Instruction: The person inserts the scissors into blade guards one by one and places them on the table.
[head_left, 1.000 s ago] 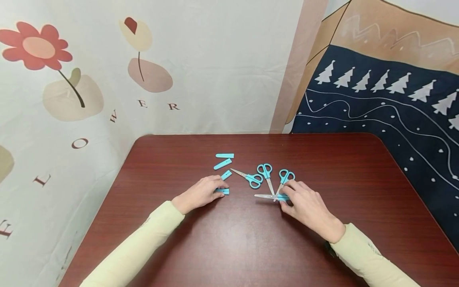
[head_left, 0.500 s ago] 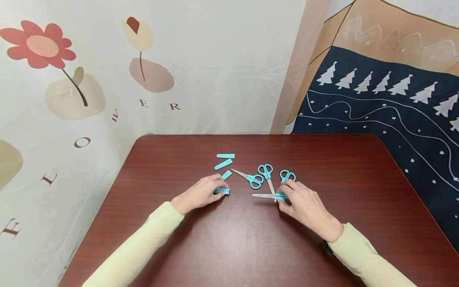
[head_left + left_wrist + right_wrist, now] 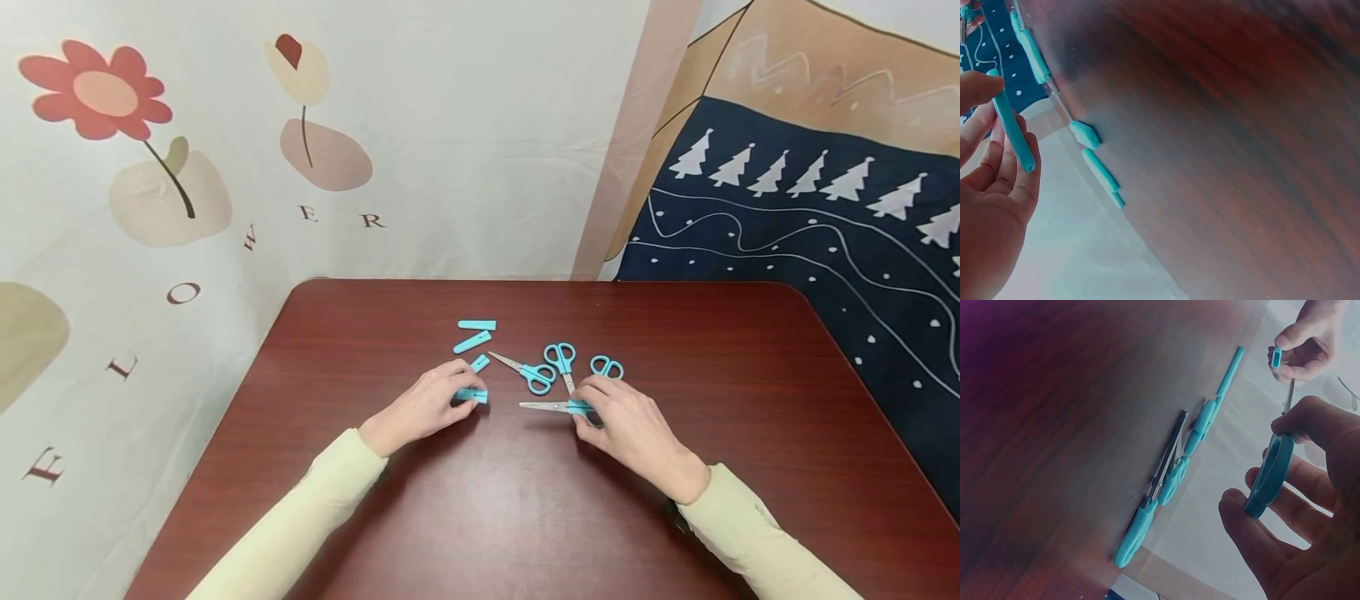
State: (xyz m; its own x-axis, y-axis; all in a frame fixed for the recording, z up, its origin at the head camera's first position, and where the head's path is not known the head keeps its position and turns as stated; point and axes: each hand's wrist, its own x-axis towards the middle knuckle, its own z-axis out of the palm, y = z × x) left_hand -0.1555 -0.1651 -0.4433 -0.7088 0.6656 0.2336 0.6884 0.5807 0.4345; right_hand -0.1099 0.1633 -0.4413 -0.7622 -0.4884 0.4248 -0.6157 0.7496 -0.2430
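Note:
My left hand (image 3: 429, 402) pinches a turquoise scissor cap (image 3: 1015, 128) between thumb and fingers, its open end facing right. Across from it, my right hand (image 3: 637, 421) grips a pair of scissors by the turquoise handles (image 3: 1271, 475); the closed blades (image 3: 543, 406) point left, toward the cap. In the right wrist view, both scissors and cap are raised off the table, with a gap between blade tip and cap in the head view. Behind the hands lie three more uncapped scissors: one at left (image 3: 534, 377), one in the middle (image 3: 560, 358), one at right (image 3: 606, 367), its blades hidden by my right hand.
Three loose turquoise caps rest left of the scissors: the back cap (image 3: 477, 325), a slanted cap (image 3: 472, 342) and a cap (image 3: 480, 362) partly behind my left hand. The dark red table (image 3: 465, 533) meets a printed cloth wall (image 3: 480, 167) at its far edge.
My right hand has drawn the scissors leftward, off the other scissors' blades. The left hand has lifted its cap slightly and moved a little right. The head view has shifted slightly.

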